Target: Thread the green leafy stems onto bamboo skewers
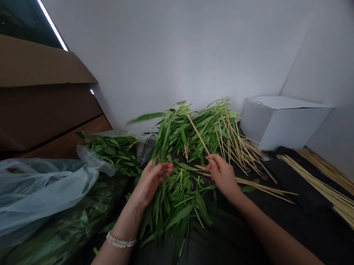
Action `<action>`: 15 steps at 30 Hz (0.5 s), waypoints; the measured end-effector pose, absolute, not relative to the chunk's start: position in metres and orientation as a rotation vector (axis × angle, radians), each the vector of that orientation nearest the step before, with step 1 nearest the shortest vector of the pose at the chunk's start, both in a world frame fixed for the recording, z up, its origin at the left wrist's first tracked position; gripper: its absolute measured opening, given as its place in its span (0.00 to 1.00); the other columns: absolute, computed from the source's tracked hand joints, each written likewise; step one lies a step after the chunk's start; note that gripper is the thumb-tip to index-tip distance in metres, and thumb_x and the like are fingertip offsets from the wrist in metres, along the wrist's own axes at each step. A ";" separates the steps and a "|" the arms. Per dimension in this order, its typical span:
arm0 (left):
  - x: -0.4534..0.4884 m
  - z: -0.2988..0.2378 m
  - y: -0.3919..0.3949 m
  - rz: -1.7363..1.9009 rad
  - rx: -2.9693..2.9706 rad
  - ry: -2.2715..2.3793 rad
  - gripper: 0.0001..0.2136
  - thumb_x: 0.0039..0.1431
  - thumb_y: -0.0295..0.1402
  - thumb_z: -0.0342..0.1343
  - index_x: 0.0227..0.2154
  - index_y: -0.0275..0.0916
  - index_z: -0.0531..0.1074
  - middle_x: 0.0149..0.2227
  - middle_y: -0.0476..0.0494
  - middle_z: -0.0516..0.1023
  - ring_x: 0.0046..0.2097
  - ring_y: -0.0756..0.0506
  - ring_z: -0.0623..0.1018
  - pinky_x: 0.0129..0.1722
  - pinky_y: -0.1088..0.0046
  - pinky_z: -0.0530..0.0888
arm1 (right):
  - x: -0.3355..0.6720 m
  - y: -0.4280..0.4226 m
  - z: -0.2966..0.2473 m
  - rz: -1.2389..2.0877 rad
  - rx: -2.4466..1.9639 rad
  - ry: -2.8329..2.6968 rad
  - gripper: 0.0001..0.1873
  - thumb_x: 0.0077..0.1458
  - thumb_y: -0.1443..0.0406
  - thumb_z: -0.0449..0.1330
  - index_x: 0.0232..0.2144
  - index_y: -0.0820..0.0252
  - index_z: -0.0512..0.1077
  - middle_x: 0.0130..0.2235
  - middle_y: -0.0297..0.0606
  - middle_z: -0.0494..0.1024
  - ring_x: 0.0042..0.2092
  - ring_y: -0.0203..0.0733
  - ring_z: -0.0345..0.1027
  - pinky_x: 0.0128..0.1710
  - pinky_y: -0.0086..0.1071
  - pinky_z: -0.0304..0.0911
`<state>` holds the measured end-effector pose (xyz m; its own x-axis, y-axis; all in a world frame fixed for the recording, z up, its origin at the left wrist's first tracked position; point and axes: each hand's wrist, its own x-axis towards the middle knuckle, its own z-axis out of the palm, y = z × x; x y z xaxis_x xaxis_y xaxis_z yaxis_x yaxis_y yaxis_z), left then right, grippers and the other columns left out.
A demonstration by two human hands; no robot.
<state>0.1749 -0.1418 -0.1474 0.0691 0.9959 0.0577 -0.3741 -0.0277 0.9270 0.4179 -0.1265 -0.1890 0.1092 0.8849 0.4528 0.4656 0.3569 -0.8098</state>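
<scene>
Between the fingertips of my right hand (223, 173) is a thin wooden skewer (198, 135), tilted up to the left. At its far end hangs a bunch of long-leaved greens (167, 129), probably water spinach. My left hand (152, 180), with a beaded bracelet at the wrist, has its fingers stretched out below the hanging leaves; whether it touches them I cannot tell. Loose greens (182, 212) lie on the dark surface under both hands. Behind them is a pile of greens (206, 122) with several skewers (240, 148) sticking out of it toward the right.
Bagged greens (60, 235) fill the left side, under a translucent plastic bag (39, 193). More leaves (112, 148) lie behind. At right stand a white box (284, 122) and bundles of long sticks (327, 195). Loose skewers (267, 189) lie by my right wrist. A cardboard box (34, 113) rises at left.
</scene>
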 end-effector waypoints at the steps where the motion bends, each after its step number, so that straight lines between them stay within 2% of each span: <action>1: 0.177 -0.149 -0.143 1.292 1.036 0.839 0.20 0.49 0.39 0.66 0.45 0.39 0.74 0.37 0.42 0.82 0.39 0.46 0.79 0.40 0.71 0.73 | 0.418 -0.126 -0.189 0.515 -1.264 -1.480 0.14 0.63 0.57 0.46 0.41 0.57 0.67 0.25 0.30 0.73 0.20 0.34 0.63 0.25 0.27 0.58; 3: 0.181 -0.152 -0.145 1.207 1.138 0.863 0.19 0.51 0.40 0.65 0.45 0.38 0.76 0.36 0.41 0.81 0.37 0.47 0.78 0.38 0.74 0.72 | 0.418 -0.125 -0.189 0.546 -1.246 -1.446 0.15 0.63 0.57 0.45 0.42 0.58 0.66 0.26 0.29 0.73 0.19 0.32 0.61 0.23 0.27 0.57; 8: 0.190 -0.152 -0.145 1.067 1.327 1.044 0.15 0.50 0.43 0.64 0.33 0.35 0.81 0.32 0.40 0.81 0.32 0.49 0.75 0.32 0.76 0.69 | 0.410 -0.129 -0.194 0.417 -1.181 -1.590 0.14 0.64 0.62 0.44 0.44 0.59 0.65 0.28 0.31 0.72 0.23 0.34 0.65 0.28 0.27 0.60; 10: 0.192 -0.148 -0.145 1.004 1.320 1.079 0.16 0.49 0.44 0.64 0.35 0.36 0.81 0.34 0.40 0.81 0.33 0.49 0.75 0.32 0.76 0.69 | 0.405 -0.133 -0.197 0.355 -1.130 -1.689 0.14 0.64 0.64 0.43 0.44 0.60 0.66 0.29 0.33 0.73 0.27 0.35 0.67 0.29 0.27 0.61; 15: 0.202 -0.134 -0.147 0.936 1.302 1.053 0.21 0.48 0.43 0.65 0.45 0.41 0.78 0.43 0.40 0.80 0.35 0.49 0.77 0.32 0.76 0.70 | 0.392 -0.144 -0.204 0.212 -1.013 -1.852 0.14 0.64 0.67 0.43 0.45 0.60 0.66 0.35 0.39 0.76 0.35 0.39 0.71 0.36 0.31 0.64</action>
